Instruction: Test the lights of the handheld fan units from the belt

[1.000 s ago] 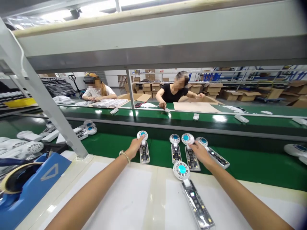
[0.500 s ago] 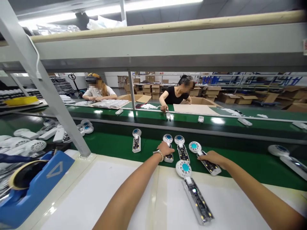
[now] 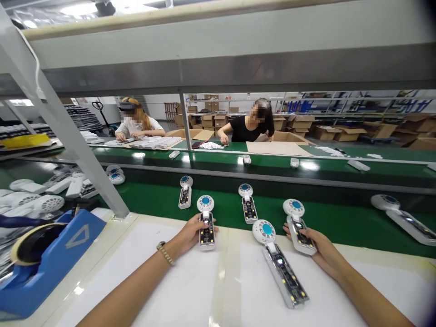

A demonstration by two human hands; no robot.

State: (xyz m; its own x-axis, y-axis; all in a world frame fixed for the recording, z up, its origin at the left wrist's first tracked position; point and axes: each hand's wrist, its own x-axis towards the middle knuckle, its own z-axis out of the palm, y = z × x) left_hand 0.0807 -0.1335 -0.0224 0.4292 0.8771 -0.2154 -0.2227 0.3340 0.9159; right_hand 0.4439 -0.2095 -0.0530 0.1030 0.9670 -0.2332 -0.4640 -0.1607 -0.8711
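My left hand (image 3: 189, 234) is closed round a white device (image 3: 206, 231) with a round blue-centred head and an exposed circuit board, held over the near edge of the green belt (image 3: 225, 213). On the right, my right hand (image 3: 318, 245) grips a similar device (image 3: 300, 236), thumb on its board and fingers behind. Between the hands, a third device (image 3: 285, 274) rests on the white worktop with a small light glowing on its board. Two more, one device (image 3: 250, 209) in the middle and another device (image 3: 185, 196) further left, lie on the green belt.
A blue tape dispenser (image 3: 51, 263) stands at the left, below a slanted metal post (image 3: 81, 131). White casings (image 3: 44, 204) are piled behind it. Another device (image 3: 408, 222) lies far right. Two people sit across the belt under a low overhead beam (image 3: 218, 63).
Both hands have lifted devices off the belt; the left one moved left and nearer. The view has shifted slightly. The person opposite in black has moved a hand to the small white parts.
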